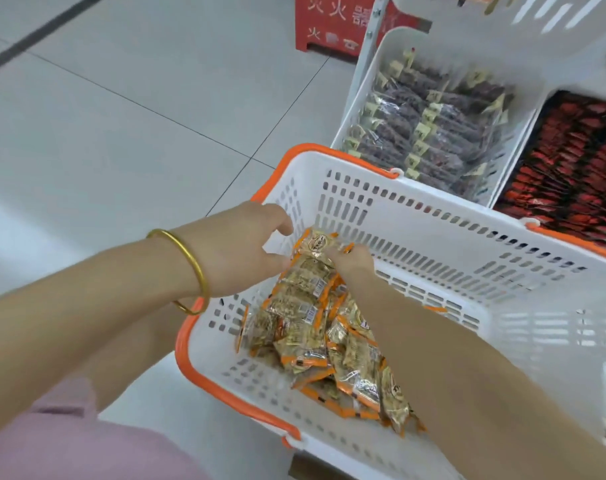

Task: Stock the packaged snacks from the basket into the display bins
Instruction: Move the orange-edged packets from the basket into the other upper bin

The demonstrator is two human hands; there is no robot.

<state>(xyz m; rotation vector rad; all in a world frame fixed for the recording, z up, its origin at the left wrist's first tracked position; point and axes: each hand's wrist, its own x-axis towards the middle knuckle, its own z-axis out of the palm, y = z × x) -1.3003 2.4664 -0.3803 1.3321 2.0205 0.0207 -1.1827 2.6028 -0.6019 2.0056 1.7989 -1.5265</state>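
A red box [346, 26] on the floor, well beyond the left grip [239, 247], bears white Chinese characters. The top row probably reads 灭火器, its last character partly hidden by a white post [372, 29]. The lower row begins 火警. The print on the snack packets [315, 306] touching that grip is too blurred to read.

We count one basket [433, 237], one left hand [232, 247], one right hand [353, 261], one bangle [194, 258], two stocked display bins [360, 98]; the snack packets [305, 306] overlap beyond counting.
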